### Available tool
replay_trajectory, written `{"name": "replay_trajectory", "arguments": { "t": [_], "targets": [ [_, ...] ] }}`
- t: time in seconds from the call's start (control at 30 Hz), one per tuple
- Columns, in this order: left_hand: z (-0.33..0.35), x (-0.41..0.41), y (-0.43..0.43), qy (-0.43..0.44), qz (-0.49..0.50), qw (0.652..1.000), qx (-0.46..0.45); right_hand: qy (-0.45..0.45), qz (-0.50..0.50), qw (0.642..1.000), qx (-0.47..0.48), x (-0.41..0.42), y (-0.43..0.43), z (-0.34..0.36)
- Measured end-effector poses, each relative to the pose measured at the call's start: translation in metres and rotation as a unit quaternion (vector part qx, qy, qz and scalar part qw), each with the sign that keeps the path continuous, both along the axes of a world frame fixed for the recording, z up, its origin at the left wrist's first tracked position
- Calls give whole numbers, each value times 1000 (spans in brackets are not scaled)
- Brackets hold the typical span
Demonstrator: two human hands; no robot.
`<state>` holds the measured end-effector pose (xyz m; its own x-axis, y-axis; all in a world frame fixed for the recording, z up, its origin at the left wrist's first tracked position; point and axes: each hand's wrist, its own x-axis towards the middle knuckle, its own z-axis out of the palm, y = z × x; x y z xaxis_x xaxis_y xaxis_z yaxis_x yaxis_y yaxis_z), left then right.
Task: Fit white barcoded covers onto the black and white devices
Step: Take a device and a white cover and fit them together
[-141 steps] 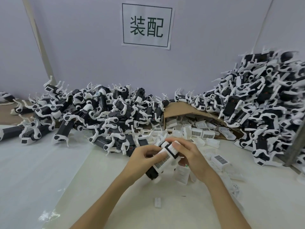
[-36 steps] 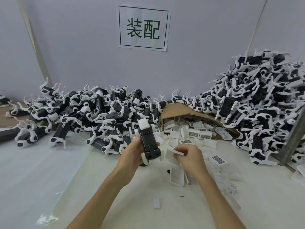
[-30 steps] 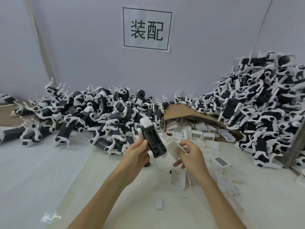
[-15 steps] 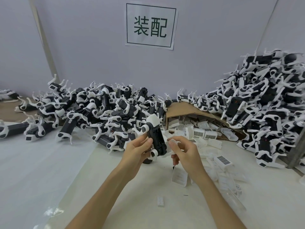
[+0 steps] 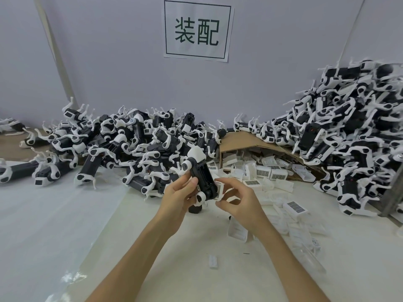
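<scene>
My left hand grips a black and white device upright above the table, its open black compartment facing me. My right hand pinches a white cover and holds it against the device's lower right side. Most of the cover is hidden behind my fingers, so its barcode does not show. Loose white barcoded covers spill from a cardboard box just behind my hands.
A large pile of devices lies at the back left, a taller pile at the right. More covers litter the table right of my hands, one cover near my right wrist. A small white part lies in front.
My right hand has brought the white cover in from the right up against the device in my left hand. The device now stands a little more upright.
</scene>
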<state>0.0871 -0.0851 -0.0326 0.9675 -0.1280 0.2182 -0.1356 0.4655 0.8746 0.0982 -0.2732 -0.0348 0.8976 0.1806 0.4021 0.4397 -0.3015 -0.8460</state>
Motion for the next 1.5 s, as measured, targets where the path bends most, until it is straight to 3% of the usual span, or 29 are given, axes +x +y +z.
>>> {"name": "replay_trajectory", "arguments": {
  "t": [0.17,0.33,0.57,1.5],
  "targets": [
    [-1,2,1,11,7,1000,-3,-7,4,1000,-11,-3,-1,2],
    [0,2,3,14,20,999,25,27,20,998,62,-4,-3,8],
    [-2,-3,-7,-30,3,995,91,-6,-18,995,95,-5,0,9],
    [-3,-1,-3,-49,-20,990,135,-12,6,995,104,2,2,2]
  ]
}}
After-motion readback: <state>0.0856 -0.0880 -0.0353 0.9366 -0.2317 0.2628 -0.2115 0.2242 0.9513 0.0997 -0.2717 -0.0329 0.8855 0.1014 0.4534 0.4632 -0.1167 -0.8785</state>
